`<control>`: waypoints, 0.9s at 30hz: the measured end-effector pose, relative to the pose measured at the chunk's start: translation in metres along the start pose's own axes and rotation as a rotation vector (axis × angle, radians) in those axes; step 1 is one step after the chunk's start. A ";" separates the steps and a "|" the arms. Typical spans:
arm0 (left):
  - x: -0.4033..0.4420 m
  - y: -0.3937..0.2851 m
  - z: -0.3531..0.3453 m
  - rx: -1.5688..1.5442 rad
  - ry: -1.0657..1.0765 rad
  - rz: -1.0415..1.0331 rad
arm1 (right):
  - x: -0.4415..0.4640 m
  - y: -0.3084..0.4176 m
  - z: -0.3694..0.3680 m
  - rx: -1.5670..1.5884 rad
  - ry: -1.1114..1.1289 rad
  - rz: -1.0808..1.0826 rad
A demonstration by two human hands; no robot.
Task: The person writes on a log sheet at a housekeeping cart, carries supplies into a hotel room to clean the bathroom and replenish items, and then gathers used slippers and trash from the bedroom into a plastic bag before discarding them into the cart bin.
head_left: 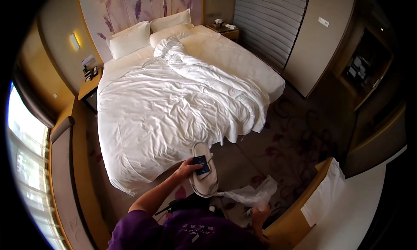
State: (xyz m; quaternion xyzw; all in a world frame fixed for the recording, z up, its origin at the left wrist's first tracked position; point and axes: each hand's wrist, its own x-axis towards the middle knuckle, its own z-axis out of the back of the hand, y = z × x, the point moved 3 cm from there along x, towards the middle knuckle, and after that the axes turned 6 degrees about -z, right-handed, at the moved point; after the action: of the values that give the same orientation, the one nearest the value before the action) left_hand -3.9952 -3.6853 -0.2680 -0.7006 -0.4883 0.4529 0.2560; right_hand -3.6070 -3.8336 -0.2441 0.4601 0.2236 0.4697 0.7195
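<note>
My left hand (186, 167) is closed round a pair of white slippers (203, 187), stacked flat together, in front of my body. A small dark blue packet or card (200, 163) with light print lies against the slippers under my fingers. Lower right, my right hand (260, 214) grips a crumpled translucent plastic bag (256, 193), which stretches left toward the slippers' lower end. Part of that hand's fingers is hidden by the bag. The slippers appear in front of the bed's near edge; I cannot tell whether they touch the duvet.
A large bed with a rumpled white duvet (173, 102) and several pillows (130, 39) fills the middle. Nightstands flank it, the right one (226, 31) holding a tissue box. White cloth (323, 193) drapes over wooden furniture at lower right. A padded bench (69, 172) runs along the window.
</note>
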 end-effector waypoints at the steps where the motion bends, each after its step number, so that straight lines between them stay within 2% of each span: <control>1: 0.023 0.004 -0.021 -0.021 0.047 0.004 | 0.011 -0.002 0.007 0.057 -0.059 -0.008; 4: 0.093 0.024 -0.072 0.112 0.112 0.053 | 0.056 -0.010 0.027 0.196 -0.116 -0.125; 5: 0.118 0.031 -0.089 0.173 0.118 0.048 | 0.073 -0.041 0.032 0.104 -0.074 -0.117; 8: 0.176 0.029 -0.160 0.242 0.088 0.093 | 0.133 -0.071 0.042 0.077 -0.159 -0.107; 10: 0.231 0.045 -0.196 0.213 0.089 0.085 | 0.172 -0.086 0.051 0.017 -0.215 -0.129; 12: 0.289 0.048 -0.234 0.085 0.369 0.242 | 0.220 -0.095 0.062 -0.070 -0.300 -0.196; 13: 0.305 0.046 -0.255 0.055 0.326 0.243 | 0.245 -0.093 0.071 -0.245 -0.256 -0.118; 14: 0.322 0.044 -0.276 0.064 0.274 0.280 | 0.270 -0.094 0.074 -0.249 -0.247 -0.112; 16: 0.354 0.036 -0.324 0.005 0.315 0.288 | 0.307 -0.085 0.084 0.157 -0.268 -0.345; 17: 0.376 0.040 -0.341 0.027 0.324 0.351 | 0.323 -0.106 0.091 0.153 -0.258 -0.356; 18: 0.394 0.038 -0.361 0.036 0.342 0.384 | 0.335 -0.129 0.103 -0.057 -0.368 -0.229; 19: 0.408 0.034 -0.380 0.046 0.358 0.395 | 0.344 -0.123 0.107 -0.264 -0.472 -0.104; 20: 0.422 0.031 -0.399 0.056 0.374 0.404 | 0.353 -0.123 0.111 -0.260 -0.467 -0.124; 21: 0.435 0.024 -0.419 0.037 0.392 0.418 | 0.378 -0.071 0.120 -0.149 -0.422 -0.188; 23: 0.466 0.022 -0.451 0.024 0.424 0.430 | 0.414 -0.087 0.126 -0.046 -0.388 -0.141; 27: 0.535 0.021 -0.498 0.090 0.406 0.404 | 0.455 -0.198 0.131 0.071 -0.372 -0.471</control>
State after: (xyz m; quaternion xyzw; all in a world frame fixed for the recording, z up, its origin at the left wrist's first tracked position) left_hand -3.4845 -3.1617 -0.2618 -0.8480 -0.2570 0.3664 0.2839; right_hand -3.2065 -3.5189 -0.3041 0.4988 0.2048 0.1894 0.8206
